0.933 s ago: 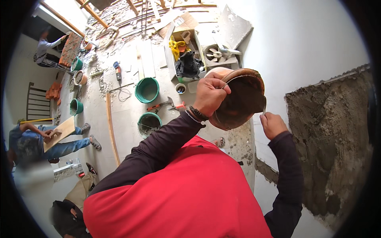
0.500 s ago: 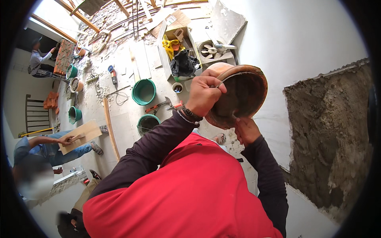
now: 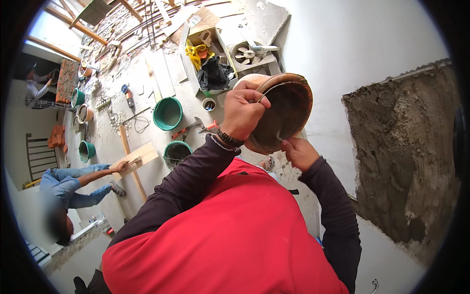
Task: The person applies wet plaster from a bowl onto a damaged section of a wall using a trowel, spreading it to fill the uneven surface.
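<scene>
A worn orange bucket (image 3: pixel 289 110), stained brown-grey inside, is held up before my chest, tilted with its mouth toward me. My left hand (image 3: pixel 243 113) is closed round its thin wire handle at the left of the rim. On the near side, my right hand (image 3: pixel 299 153) pinches at the rim, where the other end of the wire seems to be; the fingers partly hide that spot. To the right, a patch of rough grey mortar (image 3: pixel 401 161) covers part of the white wall.
Green buckets (image 3: pixel 168 113) (image 3: pixel 177 153), pliers-like tools (image 3: pixel 188 128), a small white pot (image 3: pixel 208 104) and a power tool (image 3: pixel 128 95) lie on the floor. Beyond are a box of bags (image 3: pixel 215 73) and a fan (image 3: pixel 247 55). A co-worker (image 3: pixel 63 188) holds a wooden board (image 3: pixel 139 159) at left.
My view has shifted, so the bucket and both hands sit slightly farther left. Both hands keep their hold on the bucket. The co-worker's board has moved right, over the long plank.
</scene>
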